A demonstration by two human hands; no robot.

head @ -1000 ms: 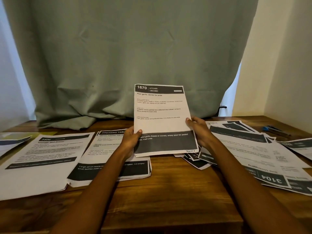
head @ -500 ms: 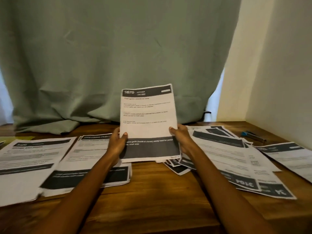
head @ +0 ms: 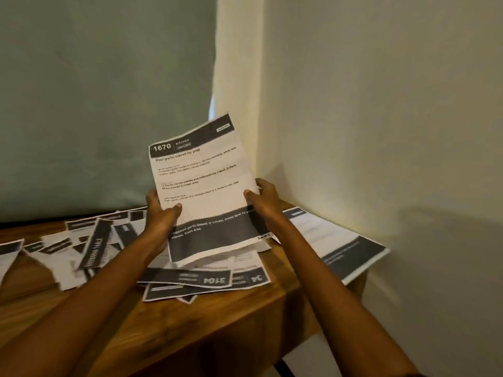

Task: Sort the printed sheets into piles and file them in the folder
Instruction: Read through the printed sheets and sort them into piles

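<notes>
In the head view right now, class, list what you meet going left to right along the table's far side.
Scattered sheets → left hand → sheet 1670, gripped at both edges → right hand → sheet at the table's right corner → wall.

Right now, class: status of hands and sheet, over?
Both hands, left and right, grip sheet 1670, raised. Loose sheets beneath. No folder in view.

Head-worn camera looks forward and down, close over the table corner.

Held sheet above scattered sheets on table.
</notes>
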